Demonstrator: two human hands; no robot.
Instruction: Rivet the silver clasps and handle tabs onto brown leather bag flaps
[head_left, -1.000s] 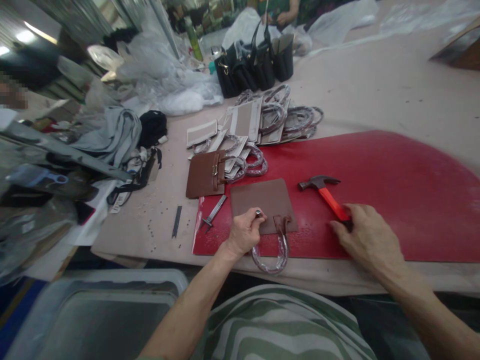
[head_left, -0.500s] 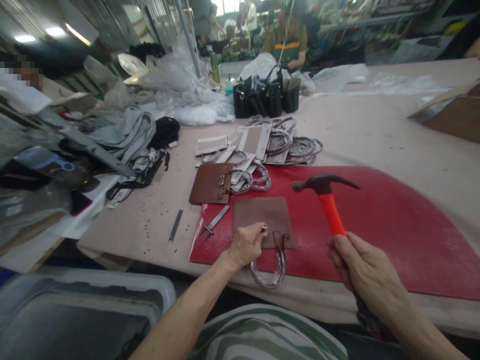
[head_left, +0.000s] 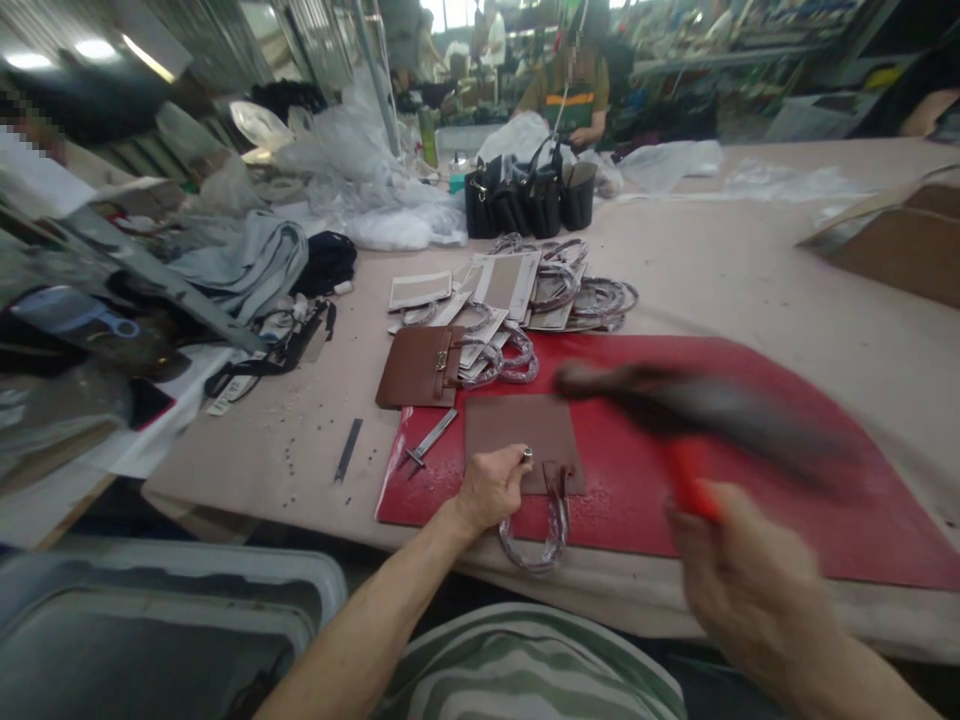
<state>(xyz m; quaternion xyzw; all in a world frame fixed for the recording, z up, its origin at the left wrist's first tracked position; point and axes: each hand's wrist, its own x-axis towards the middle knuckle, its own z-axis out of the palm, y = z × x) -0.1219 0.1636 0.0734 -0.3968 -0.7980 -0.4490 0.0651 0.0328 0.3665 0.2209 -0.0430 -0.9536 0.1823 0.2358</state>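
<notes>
My left hand (head_left: 491, 485) is closed around a small metal punch (head_left: 527, 454), whose round end shows above the fingers. It rests on a flat brown leather panel (head_left: 517, 425) lying on a red mat (head_left: 712, 400). A plastic-wrapped handle (head_left: 536, 560) loops off the panel's near edge toward me. My right hand (head_left: 750, 560) grips a claw hammer (head_left: 694, 485) by its orange-red handle. The hammer is raised right of the panel, its dark head smeared by motion. Left of the panel lies a metal caliper-like tool (head_left: 431, 440).
A brown bag panel with a clasp (head_left: 416, 365) lies beside a pile of panels with wrapped handles (head_left: 510, 285). Black bags (head_left: 529, 195) stand farther back. A flat metal strip (head_left: 348, 450) lies left, above a grey plastic bin (head_left: 322, 570). A co-worker (head_left: 574, 100) sits across the table.
The hammer has swung, its head now blurred and tilted differently, with my right hand shifted slightly. My left hand stays in place on the panel with the punch.
</notes>
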